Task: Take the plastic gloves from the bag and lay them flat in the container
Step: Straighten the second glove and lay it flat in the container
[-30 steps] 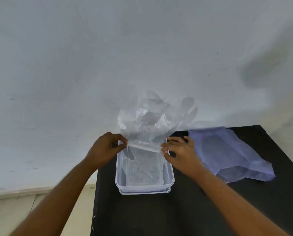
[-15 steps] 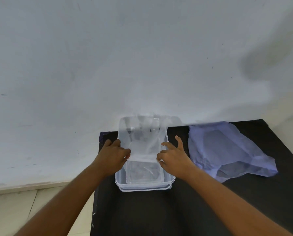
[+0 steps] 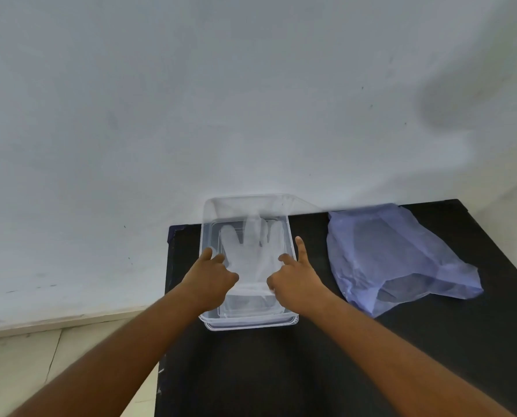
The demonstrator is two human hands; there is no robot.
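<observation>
A clear plastic glove (image 3: 252, 251) lies spread inside the clear rectangular container (image 3: 251, 322), its fingers pointing toward the wall. My left hand (image 3: 210, 276) pinches the glove's cuff at the left side. My right hand (image 3: 293, 278) pinches the cuff at the right, with its index finger stretched along the container's right rim. The pale blue plastic bag (image 3: 392, 260) lies crumpled to the right of the container, away from both hands. What the bag holds is not visible.
The container and bag rest on a black table (image 3: 281, 371) pushed against a white wall (image 3: 251, 100). The table's left edge runs just beside the container, with tiled floor (image 3: 40, 356) below on the left.
Both hands have lowered the glove from above the container down into it. The glove went from billowing upright to lying spread with its fingers flat.
</observation>
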